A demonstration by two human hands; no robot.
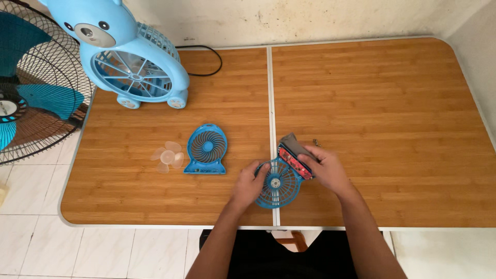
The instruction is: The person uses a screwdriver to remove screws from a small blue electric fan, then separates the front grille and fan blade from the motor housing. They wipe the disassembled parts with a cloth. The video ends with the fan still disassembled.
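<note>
- Two bare hands are on one small blue fan half point(279, 184), the round grille shell sitting on the table's centre seam point(269, 103), close to the near edge.
- The left hand point(247, 186) has its fingers curled round that shell's left rim, thumb on top, so it's closed on it.
- The right hand point(326, 169) is wrapped over the shell's upper right end, fingers bent onto a red circuit board point(294, 160) with a grey piece point(291, 141) poking out behind it.
- The shell lies flat, grille facing up, long axis running from the near edge up and to the right, board end farthest from the person.
- One more blue grille shell point(206, 149) lies left of the seam, base pointing to the near edge.
- One clear propeller point(167, 156) is just left of that.
- One bear-shaped blue fan point(129, 51) stands far left of the seam at the back, and one big standing fan point(31, 88) is off the table's left end.
</note>
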